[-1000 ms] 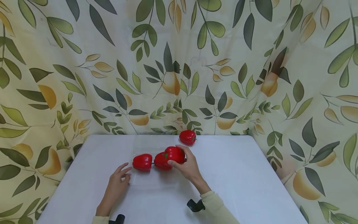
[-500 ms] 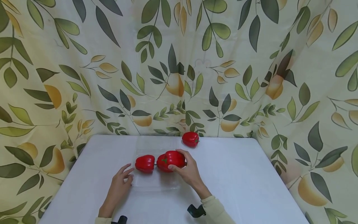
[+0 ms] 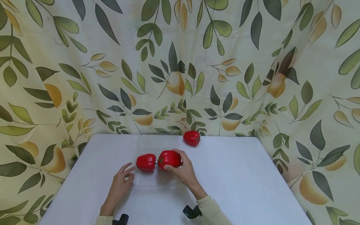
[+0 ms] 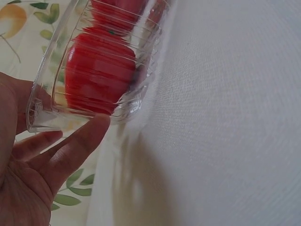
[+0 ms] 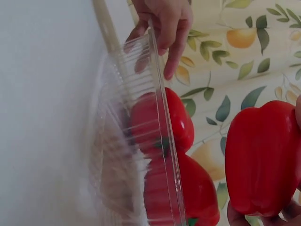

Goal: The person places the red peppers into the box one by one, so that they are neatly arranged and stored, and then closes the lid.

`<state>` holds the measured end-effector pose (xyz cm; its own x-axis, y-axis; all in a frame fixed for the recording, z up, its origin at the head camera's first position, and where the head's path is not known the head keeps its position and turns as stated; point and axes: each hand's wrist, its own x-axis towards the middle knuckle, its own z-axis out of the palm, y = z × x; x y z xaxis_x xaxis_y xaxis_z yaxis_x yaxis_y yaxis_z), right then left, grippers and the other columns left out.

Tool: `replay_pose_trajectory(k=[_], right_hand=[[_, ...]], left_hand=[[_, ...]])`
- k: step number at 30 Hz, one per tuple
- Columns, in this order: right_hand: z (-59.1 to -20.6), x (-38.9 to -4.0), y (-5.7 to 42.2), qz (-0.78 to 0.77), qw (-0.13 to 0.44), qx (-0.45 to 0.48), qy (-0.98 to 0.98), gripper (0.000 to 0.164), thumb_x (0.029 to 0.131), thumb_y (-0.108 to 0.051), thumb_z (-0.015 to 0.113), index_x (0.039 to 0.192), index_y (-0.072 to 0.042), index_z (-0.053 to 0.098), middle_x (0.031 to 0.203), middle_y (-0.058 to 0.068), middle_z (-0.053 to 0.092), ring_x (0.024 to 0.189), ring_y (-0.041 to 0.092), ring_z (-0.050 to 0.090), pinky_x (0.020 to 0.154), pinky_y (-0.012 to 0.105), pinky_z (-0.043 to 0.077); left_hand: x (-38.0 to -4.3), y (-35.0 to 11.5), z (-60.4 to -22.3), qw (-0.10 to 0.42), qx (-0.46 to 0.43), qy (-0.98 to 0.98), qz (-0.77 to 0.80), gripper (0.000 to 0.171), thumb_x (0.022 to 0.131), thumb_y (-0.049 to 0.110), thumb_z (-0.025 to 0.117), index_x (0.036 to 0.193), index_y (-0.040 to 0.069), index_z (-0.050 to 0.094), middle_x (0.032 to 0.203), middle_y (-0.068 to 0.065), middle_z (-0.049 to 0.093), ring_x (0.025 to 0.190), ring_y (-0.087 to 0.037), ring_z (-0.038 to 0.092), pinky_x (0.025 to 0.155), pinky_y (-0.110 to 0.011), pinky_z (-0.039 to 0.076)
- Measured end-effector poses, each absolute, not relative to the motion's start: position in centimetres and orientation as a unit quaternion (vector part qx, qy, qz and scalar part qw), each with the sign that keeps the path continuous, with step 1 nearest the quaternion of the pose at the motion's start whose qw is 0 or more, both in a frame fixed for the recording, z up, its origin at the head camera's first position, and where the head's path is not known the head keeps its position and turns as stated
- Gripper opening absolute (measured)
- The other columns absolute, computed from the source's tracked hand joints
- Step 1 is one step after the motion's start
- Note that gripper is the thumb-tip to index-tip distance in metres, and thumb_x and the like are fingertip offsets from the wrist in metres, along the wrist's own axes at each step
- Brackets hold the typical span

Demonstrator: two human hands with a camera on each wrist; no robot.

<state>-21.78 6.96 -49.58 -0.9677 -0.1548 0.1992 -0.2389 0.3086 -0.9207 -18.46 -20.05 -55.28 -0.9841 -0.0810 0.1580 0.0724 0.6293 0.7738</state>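
Note:
A clear ribbed plastic container [image 3: 146,183] sits on the white table. Inside it are two red bell peppers [image 3: 145,162], plain in the right wrist view, where the second bell pepper [image 5: 200,193] lies nearer that camera. My right hand [image 3: 187,173] grips another red bell pepper [image 3: 169,158], thumb at the front, fingers at the far side. This pepper hangs above the container's rim and covers the second pepper in the head view. At the container's left end rests my left hand [image 3: 121,186], fingers spread and relaxed, the thumb [image 4: 96,129] right at the end wall.
One more red bell pepper [image 3: 192,138] lies near the table's back edge, behind and right of the container. A leaf-patterned curtain [image 3: 180,78] rises behind the table [image 3: 239,175]. Dark wrist cameras [image 3: 192,212] stick out beside both sleeves.
My right hand has carried its bell pepper leftward over the container, so the second pepper inside is now hidden in the head view. The left hand stays at the container's end.

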Motion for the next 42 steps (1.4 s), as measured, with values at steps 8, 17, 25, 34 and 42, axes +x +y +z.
replay_pose_trajectory(k=[8,17,25,34,42], right_hand=[[-49.7,-21.5,5.9,0.593,0.029,0.136,-0.793,0.072,0.078,-0.041,0.080,0.140,-0.027,0.046,0.139,0.001,0.051,0.130,0.026,0.048,0.092,0.042,0.058],[-50.4,-21.1,5.1,0.600,0.044,0.154,-0.784,0.066,0.082,-0.034,0.078,0.140,-0.019,0.050,0.137,0.003,0.055,0.122,0.025,0.053,0.089,0.033,0.059],[-50.4,-20.8,4.6,0.560,0.029,0.165,-0.811,0.068,0.082,-0.030,0.078,0.143,-0.018,0.049,0.138,0.006,0.054,0.126,0.027,0.050,0.091,0.037,0.059],[-50.9,-20.5,3.9,0.539,0.000,0.188,-0.821,0.067,0.084,-0.023,0.077,0.144,-0.020,0.048,0.140,0.004,0.053,0.130,0.026,0.049,0.095,0.037,0.057],[-51.3,-20.0,3.4,0.539,-0.029,0.205,-0.816,0.069,0.085,-0.022,0.076,0.146,-0.013,0.046,0.140,0.006,0.053,0.127,0.027,0.052,0.093,0.034,0.058]], left_hand=[[-18.5,-19.9,-55.2,0.110,-0.008,-0.896,-0.430,0.033,0.092,0.003,0.060,0.124,0.000,0.066,0.143,-0.016,0.052,0.101,-0.032,0.071,0.071,-0.023,0.061],[-18.3,-19.9,-55.6,0.109,-0.013,-0.895,-0.432,0.033,0.091,0.001,0.060,0.123,-0.002,0.066,0.143,-0.018,0.053,0.100,-0.031,0.071,0.068,-0.019,0.059],[-18.7,-20.1,-55.6,0.121,-0.017,-0.899,-0.422,0.031,0.090,0.002,0.061,0.120,-0.001,0.068,0.140,-0.017,0.055,0.097,-0.029,0.072,0.069,-0.021,0.060],[-18.7,-20.2,-55.3,0.115,-0.023,-0.896,-0.428,0.031,0.091,0.003,0.061,0.121,-0.002,0.067,0.141,-0.018,0.054,0.098,-0.031,0.072,0.074,-0.027,0.062],[-18.6,-20.1,-55.4,0.104,-0.014,-0.898,-0.428,0.032,0.092,0.004,0.061,0.122,-0.001,0.067,0.142,-0.017,0.053,0.100,-0.032,0.071,0.074,-0.028,0.062]])
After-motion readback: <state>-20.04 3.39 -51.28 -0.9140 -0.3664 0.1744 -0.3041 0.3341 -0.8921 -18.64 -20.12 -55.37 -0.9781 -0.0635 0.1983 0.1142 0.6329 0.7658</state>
